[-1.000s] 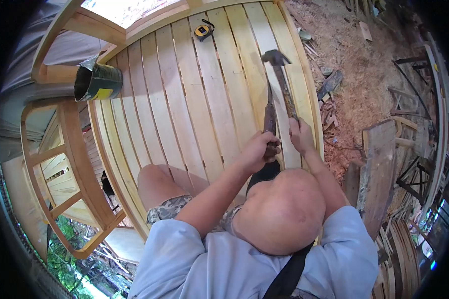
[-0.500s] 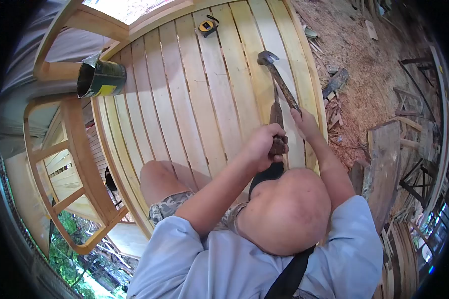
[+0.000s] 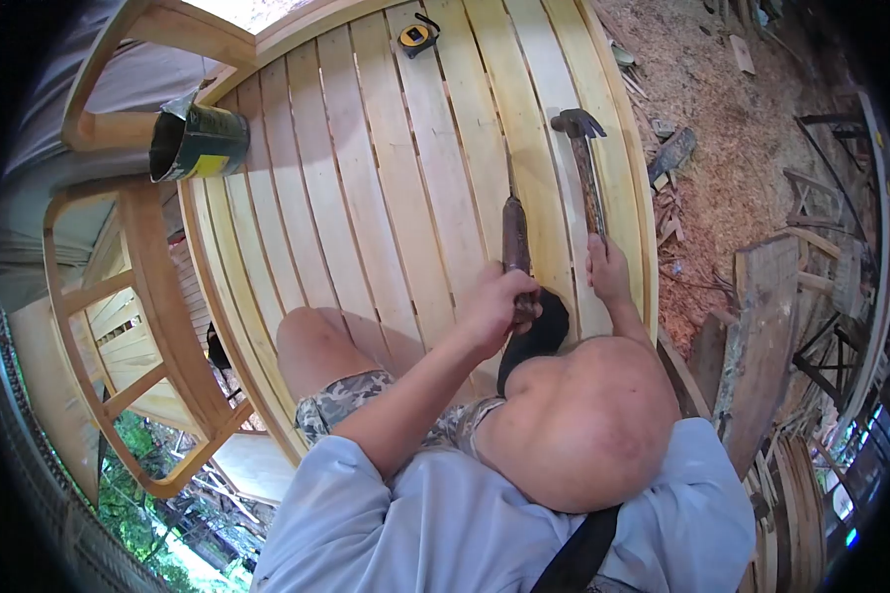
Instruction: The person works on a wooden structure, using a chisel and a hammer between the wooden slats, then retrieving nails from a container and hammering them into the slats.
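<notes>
Since the earlier frame the hammer [image 3: 585, 178] has moved right, apart from the pointed tool [image 3: 515, 232], which has shifted left. The tool's long axis runs forward from the left hand [image 3: 501, 301], roughly along the slats; its worn, dark brown grip narrows to a thin shaft, and whether the tip touches wood I cannot tell. The left hand is wrapped round its rear end; the right hand [image 3: 608, 269] grasps the hammer's handle, head forward. Both tools are over the slatted platform [image 3: 366, 212], the tape measure [image 3: 417, 38] lying beyond.
</notes>
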A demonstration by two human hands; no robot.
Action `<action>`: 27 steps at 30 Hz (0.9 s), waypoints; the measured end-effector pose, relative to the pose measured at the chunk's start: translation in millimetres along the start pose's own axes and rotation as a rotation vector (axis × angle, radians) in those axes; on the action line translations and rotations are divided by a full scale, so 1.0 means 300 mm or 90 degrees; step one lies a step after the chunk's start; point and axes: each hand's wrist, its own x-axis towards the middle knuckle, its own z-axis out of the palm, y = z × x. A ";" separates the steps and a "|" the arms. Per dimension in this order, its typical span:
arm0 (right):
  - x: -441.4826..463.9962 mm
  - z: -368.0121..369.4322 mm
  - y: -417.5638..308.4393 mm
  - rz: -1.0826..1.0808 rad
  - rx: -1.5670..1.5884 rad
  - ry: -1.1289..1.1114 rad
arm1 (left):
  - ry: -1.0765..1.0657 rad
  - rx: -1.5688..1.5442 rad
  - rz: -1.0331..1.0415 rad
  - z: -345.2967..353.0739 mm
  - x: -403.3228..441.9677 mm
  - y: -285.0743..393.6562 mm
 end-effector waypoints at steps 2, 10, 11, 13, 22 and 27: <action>-0.004 -0.003 -0.021 0.016 0.004 -0.002 | 0.002 0.007 -0.004 0.011 0.027 -0.055; -0.006 -0.006 -0.040 0.040 0.034 0.003 | 0.048 -0.035 -0.014 0.069 0.100 -0.132; -0.005 -0.006 -0.037 0.046 0.019 0.001 | 0.048 0.006 -0.010 0.073 0.105 -0.136; -0.013 -0.008 -0.021 0.066 0.007 0.005 | 0.059 0.034 -0.004 0.081 0.105 -0.161; -0.045 -0.028 -0.112 0.151 0.091 -0.043 | 0.032 -0.047 0.020 -0.052 0.095 -0.045; -0.147 -0.037 -0.150 0.282 0.378 -0.069 | -0.025 0.019 0.005 -0.081 0.088 -0.029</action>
